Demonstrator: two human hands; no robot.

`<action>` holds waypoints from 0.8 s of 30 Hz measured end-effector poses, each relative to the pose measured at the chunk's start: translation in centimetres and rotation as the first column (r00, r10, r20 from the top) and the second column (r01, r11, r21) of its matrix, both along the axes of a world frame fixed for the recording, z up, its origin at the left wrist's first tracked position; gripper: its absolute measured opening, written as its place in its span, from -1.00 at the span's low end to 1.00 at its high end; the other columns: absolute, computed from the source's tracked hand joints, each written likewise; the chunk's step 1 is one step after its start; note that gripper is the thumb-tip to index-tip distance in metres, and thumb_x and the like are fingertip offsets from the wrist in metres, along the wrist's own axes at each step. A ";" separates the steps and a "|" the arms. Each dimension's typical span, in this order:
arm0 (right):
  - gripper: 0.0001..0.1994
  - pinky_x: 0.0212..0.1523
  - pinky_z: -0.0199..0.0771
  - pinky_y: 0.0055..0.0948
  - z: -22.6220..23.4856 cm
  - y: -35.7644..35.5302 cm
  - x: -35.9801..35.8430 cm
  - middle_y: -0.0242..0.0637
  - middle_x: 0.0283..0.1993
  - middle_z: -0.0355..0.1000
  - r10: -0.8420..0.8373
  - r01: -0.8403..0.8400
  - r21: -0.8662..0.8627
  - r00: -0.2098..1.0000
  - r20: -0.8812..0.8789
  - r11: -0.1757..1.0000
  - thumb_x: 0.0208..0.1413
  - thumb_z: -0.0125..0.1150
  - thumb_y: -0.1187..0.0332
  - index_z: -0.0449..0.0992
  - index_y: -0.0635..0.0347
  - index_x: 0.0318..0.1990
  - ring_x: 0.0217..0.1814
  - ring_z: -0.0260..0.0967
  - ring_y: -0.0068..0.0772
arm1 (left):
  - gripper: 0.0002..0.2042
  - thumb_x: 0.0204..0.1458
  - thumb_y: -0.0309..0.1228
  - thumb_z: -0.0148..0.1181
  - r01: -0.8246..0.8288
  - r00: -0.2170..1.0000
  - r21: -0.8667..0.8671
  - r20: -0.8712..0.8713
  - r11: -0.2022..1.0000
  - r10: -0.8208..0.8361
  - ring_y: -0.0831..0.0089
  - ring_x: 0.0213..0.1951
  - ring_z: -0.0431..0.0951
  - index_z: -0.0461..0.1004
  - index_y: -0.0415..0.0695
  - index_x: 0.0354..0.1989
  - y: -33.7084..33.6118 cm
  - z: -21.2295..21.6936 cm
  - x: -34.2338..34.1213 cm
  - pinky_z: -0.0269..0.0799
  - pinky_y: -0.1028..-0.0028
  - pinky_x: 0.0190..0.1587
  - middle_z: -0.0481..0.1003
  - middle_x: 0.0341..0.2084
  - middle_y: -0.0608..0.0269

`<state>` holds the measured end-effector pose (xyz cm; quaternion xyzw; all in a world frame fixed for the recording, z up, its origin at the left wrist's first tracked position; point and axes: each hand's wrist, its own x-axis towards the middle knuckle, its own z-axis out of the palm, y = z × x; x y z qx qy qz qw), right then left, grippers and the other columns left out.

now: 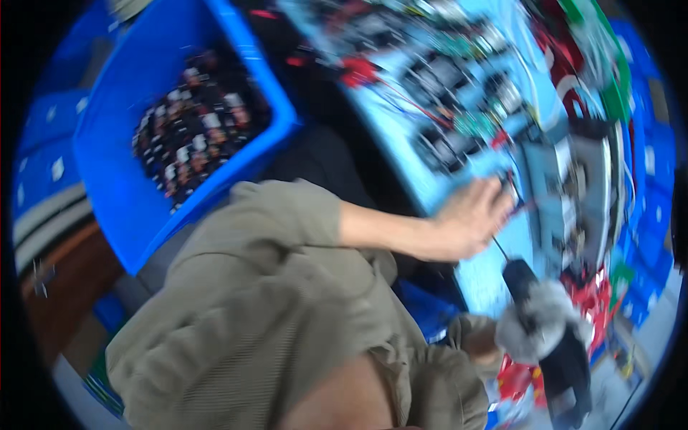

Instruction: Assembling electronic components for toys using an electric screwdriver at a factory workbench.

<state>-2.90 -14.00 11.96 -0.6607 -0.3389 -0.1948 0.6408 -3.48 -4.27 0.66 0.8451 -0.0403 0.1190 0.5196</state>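
My left hand (469,221) reaches over the light blue tabletop (390,132), its fingers smeared by motion. Right at its fingertips lies a small dark part (509,188); whether the fingers grip it I cannot tell. Lower down, my right hand (541,324) seems to wear a grey glove and is closed round a black, cylindrical electric screwdriver (519,278). A thin bit extends from the tool toward the table. Beyond my left hand are black housings (441,147) with red wires and a green circuit board (474,124), all blurred.
A large blue bin (107,168) at the left holds many small dark parts (197,136). Grey metal fixtures (573,193) stand along the table's right side. Red packaging (519,380) and blue boxes (648,215) lie farther right. More assemblies cover the table's far end.
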 end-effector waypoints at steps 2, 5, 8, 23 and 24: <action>-0.79 -0.64 0.13 -0.55 2.3 -1.3 0.2 -0.40 -0.66 0.11 -0.052 0.068 -0.110 0.988 0.143 0.992 -0.09 0.01 0.49 0.24 0.30 -0.25 -0.71 0.07 -0.54 | -0.42 -0.33 -0.41 0.27 0.037 0.999 -0.152 -0.019 0.988 -0.041 0.08 -0.17 0.28 0.17 -0.27 -0.06 -1.0 -1.0 0.2 0.29 0.25 -0.15 0.17 -0.21 -0.09; -0.93 -0.60 0.06 -0.54 5.7 -1.5 0.7 -0.47 -0.72 0.01 0.186 -0.158 0.468 0.982 -0.014 0.870 -0.06 -0.09 0.46 0.26 0.29 -0.44 -0.71 -0.02 -0.60 | -0.46 -0.27 -0.43 0.23 0.112 0.985 -0.269 0.157 0.957 -0.072 0.10 -0.19 0.31 0.17 -0.27 -0.06 4.5 3.2 -1.7 0.30 0.30 -0.15 0.18 -0.23 -0.03; -0.79 -0.76 0.21 -0.43 6.4 0.3 1.5 -0.61 -0.66 0.12 -0.029 0.060 0.629 0.998 -0.060 0.775 0.00 0.06 0.25 0.23 0.10 -0.29 -0.77 0.09 -0.62 | -0.46 -0.26 -0.43 0.22 0.118 0.990 -0.463 -0.011 0.879 -0.138 0.23 -0.09 0.35 0.20 -0.26 -0.04 14.7 7.2 -5.0 0.27 0.41 -0.04 0.29 -0.19 0.06; -0.83 -0.71 -0.01 -0.70 -5.2 2.0 4.4 -0.42 -0.57 0.20 -0.234 0.558 0.015 0.372 -0.898 0.830 0.03 0.03 0.38 0.36 0.30 -0.27 -0.65 0.06 -0.66 | -0.54 -0.41 -0.38 0.32 -0.858 0.091 0.301 -0.710 0.417 0.698 0.29 -0.22 0.45 0.41 -0.31 -0.24 40.4 -23.3 -31.3 0.34 0.33 -0.16 0.46 -0.30 0.04; -0.79 -0.67 0.10 -0.70 -6.8 1.2 5.0 -0.34 -0.44 0.33 -0.083 0.416 0.055 0.307 -0.948 0.908 0.00 0.06 0.37 0.35 0.27 -0.22 -0.61 0.12 -0.64 | -0.60 -0.39 -0.34 0.34 -0.746 0.042 0.561 -0.498 0.358 0.866 0.23 -0.27 0.47 0.45 -0.30 -0.33 41.2 -25.1 -35.9 0.35 0.30 -0.16 0.47 -0.40 0.07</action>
